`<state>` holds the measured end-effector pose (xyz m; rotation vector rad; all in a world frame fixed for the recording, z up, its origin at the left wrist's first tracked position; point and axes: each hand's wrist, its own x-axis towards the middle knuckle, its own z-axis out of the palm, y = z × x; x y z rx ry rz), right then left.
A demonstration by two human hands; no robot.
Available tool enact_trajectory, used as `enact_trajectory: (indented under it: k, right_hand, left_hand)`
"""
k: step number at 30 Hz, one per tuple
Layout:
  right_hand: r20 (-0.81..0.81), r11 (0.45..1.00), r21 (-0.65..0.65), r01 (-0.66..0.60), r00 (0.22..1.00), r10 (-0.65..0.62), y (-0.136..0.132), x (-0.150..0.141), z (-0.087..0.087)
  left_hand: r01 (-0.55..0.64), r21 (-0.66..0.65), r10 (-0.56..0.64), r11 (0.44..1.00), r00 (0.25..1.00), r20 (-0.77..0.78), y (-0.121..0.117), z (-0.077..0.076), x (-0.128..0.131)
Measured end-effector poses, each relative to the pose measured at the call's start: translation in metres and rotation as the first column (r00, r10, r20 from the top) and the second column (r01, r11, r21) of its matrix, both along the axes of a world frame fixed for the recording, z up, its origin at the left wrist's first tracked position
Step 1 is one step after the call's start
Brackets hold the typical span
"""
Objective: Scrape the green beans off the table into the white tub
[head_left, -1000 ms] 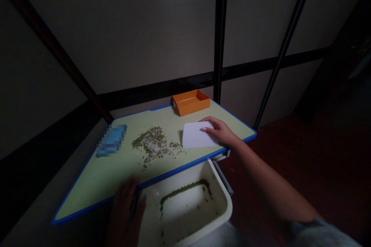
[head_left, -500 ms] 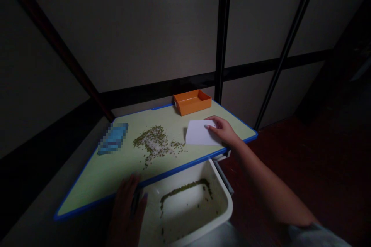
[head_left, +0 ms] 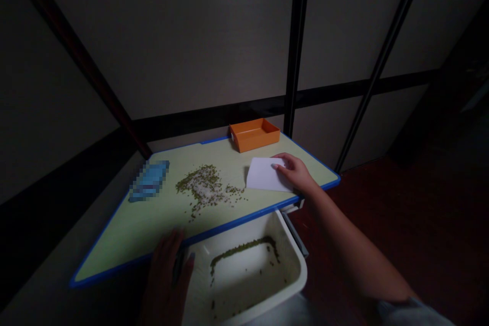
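My right hand [head_left: 292, 173] pinches a white card [head_left: 263, 174], thumb on its near face and fingers behind. The card stands tilted on the table, right of a loose spread of small green pellets [head_left: 202, 186] mixed with white grains. In the dim lower left, my left hand [head_left: 166, 270] is at the left side of a white plastic tub [head_left: 294, 265], thumb over its rim and fingers by the table edge; it appears to grip the tub, though shadow hides part of it. Green pellets line the tub's far inner edge, with a few scattered on its bottom.
The pale green table [head_left: 126, 244] has a blue edge. An orange open tray [head_left: 255, 137] sits at its back, and a blurred blue packet [head_left: 151, 179] lies at its left. The tub is at the table's front edge, a grey handle [head_left: 294, 234] on its right. Dark-framed panels [head_left: 214, 35] rise behind.
The view has shifted very slightly. Both hands, the card and the pellets stay practically where they were.
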<state>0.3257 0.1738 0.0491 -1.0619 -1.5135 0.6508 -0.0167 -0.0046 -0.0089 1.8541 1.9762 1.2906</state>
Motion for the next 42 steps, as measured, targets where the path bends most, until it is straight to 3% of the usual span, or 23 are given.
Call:
enact_trajectory:
  k: [20, 42]
  right_hand:
    - [0.01, 0.999, -0.011, 0.046, 0.999, -0.046, 0.0023, 0.0, -0.0028]
    - [0.007, 0.999, 0.01, -0.03, 1.0, 0.03, -0.0002, -0.0005, -0.0001]
  left_hand:
    - [0.004, -0.048, -0.003, 0.999, 1.0, 0.012, -0.0025, 0.0002, -0.0004]
    - [0.016, -0.041, -0.016, 0.999, 1.0, -0.011, -0.003, -0.0046, -0.0015]
